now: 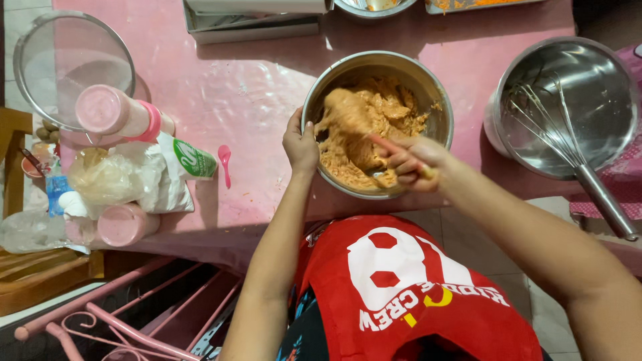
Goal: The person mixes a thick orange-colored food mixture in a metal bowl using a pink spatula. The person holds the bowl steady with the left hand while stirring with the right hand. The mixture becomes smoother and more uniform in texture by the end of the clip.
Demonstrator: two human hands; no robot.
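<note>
Spatula [374, 142] in right hand's [413, 162] closed grip (left hand [300, 144] clasping bowl [428, 83] rim).

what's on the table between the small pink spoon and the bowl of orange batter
Nothing: in the head view, only bare pink tablecloth lies between the pink spoon and the batter bowl.
</note>
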